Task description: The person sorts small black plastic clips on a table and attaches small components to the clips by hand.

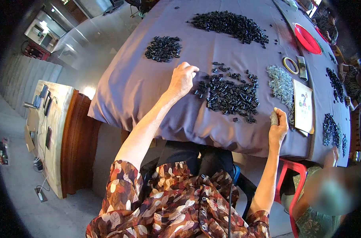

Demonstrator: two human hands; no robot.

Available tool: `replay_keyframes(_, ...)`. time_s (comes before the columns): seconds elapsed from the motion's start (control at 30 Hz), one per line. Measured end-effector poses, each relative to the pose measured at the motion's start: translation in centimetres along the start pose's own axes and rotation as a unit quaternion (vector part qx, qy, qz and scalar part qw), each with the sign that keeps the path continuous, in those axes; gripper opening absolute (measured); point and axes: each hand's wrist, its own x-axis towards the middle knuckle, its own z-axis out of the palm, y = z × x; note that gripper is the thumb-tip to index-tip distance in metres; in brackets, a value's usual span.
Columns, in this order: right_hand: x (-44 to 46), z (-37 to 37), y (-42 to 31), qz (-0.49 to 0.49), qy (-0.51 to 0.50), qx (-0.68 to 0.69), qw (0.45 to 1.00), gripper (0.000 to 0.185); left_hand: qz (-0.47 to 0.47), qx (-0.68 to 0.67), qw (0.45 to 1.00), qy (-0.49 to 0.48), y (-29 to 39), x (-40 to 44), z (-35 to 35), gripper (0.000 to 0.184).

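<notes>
My left hand [183, 80] is closed, fingertips pinched together, above the cloth at the left edge of the middle pile of small black cylindrical parts [232, 95]. Whatever is between those fingers is too small to make out. My right hand [279, 126] is curled shut near the front of the table, below a heap of small clear parts [281, 85]. A greyish covering [273, 118] shows on its thumb. Whether this hand grips a part is hidden. A smaller black heap [163, 49] lies beyond my left hand, and a larger black heap [232, 25] farther back.
A grey-purple cloth [137, 83] covers the table. On the right are a printed booklet [303, 105], a tape roll [290, 66] and a red tray [307, 39]. Another person's hand [331, 156] is by more black parts [330, 129]. A wooden cabinet [75, 146] stands left.
</notes>
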Motion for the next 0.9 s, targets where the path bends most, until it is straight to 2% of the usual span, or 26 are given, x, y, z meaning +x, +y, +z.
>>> replay_keyframes(0.03,0.1,0.0,-0.1,0.003,0.003,-0.002,1.000,0.020,-0.049,-0.061,0.997,0.015,0.2,0.0,0.2,0.013)
replay_keyframes(0.07,0.2,0.0,-0.3,0.003,0.003,-0.002,1.000,0.022,-0.114,-0.185,0.976,0.009,1.4,0.3,-0.3,0.013)
replay_keyframes(0.13,0.1,-0.1,-0.6,0.011,0.004,-0.003,1.000,0.025,-0.240,-0.418,0.876,-0.011,6.2,0.4,-2.4,0.013)
replay_keyframes(0.23,0.3,-0.2,-1.4,-0.023,-0.015,-0.008,1.000,0.029,-0.222,-0.573,0.787,-0.049,10.8,-1.2,-2.8,0.014)
replay_keyframes(0.33,0.2,-0.3,-1.1,-0.049,-0.018,-0.003,0.999,0.032,-0.228,-0.714,0.658,-0.067,11.6,-2.5,-2.3,0.016)
replay_keyframes(0.43,0.1,-0.4,-1.0,-0.016,-0.030,0.039,0.999,0.032,-0.248,-0.733,0.630,-0.072,11.9,-3.2,-2.2,0.018)
replay_keyframes(0.53,-0.1,-0.3,-1.0,0.023,-0.019,0.056,0.998,0.031,-0.259,-0.719,0.641,-0.067,11.6,-3.7,-2.3,0.021)
replay_keyframes(0.63,0.0,-0.2,-0.6,0.021,-0.009,0.093,0.995,0.027,-0.256,-0.694,0.669,-0.072,11.0,-4.2,-2.4,0.022)
replay_keyframes(0.9,0.0,-0.1,-0.9,0.023,-0.009,0.090,0.996,0.019,-0.285,-0.650,0.702,-0.057,10.5,-6.1,-1.5,0.021)
